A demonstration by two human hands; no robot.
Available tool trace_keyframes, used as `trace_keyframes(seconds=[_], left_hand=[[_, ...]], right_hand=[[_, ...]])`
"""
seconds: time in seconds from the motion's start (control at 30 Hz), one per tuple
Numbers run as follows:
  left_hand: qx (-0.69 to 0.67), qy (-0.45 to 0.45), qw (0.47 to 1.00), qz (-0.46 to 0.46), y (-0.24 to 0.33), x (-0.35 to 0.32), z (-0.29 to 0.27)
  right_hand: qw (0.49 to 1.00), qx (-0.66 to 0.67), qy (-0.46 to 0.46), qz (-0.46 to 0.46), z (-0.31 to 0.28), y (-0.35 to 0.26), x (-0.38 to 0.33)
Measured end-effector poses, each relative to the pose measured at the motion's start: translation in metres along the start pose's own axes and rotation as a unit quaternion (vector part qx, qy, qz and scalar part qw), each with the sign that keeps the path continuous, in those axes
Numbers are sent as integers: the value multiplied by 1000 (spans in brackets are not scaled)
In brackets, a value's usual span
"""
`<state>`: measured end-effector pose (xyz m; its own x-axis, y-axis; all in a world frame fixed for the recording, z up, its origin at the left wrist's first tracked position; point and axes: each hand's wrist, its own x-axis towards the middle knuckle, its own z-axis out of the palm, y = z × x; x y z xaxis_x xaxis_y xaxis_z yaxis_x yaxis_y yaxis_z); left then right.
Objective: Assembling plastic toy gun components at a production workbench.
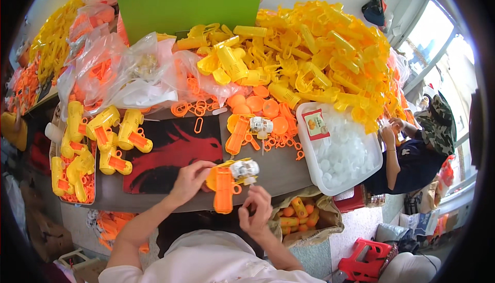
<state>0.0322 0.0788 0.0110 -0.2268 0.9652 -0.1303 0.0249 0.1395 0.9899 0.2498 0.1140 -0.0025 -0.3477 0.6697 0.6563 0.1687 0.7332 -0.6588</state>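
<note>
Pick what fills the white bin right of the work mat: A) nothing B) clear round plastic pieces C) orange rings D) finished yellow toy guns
B: the white bin holds a heap of clear, whitish round pieces; the orange rings lie on the table, and the assembled yellow toy guns sit on the left.

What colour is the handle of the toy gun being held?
Orange: the handle hangs below the yellow toy gun; the head view shows it clearly.

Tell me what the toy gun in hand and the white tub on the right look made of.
Toy gun: moulded plastic, likely; glossy, uniform yellow and orange. White tub: seemingly thin plastic, smooth and slightly translucent, with rounded corners. Left hand holds the gun; right hand works beside it.
</note>
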Motion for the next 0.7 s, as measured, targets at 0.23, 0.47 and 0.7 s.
trace_keyframes(seconds=[0.23, 0.47, 0.7], left_hand=[[42, 81, 996, 1, -4, -22, -84], [88, 99, 991, -21, -16, -48, -122], [327, -12, 938, 111, 6, -30, -131]], right_hand=[[965, -248, 70, -44, 22, 102, 221], [810, -576, 6, -114, 24, 258, 294], [897, -423, 14, -124, -3, 259, 313]])
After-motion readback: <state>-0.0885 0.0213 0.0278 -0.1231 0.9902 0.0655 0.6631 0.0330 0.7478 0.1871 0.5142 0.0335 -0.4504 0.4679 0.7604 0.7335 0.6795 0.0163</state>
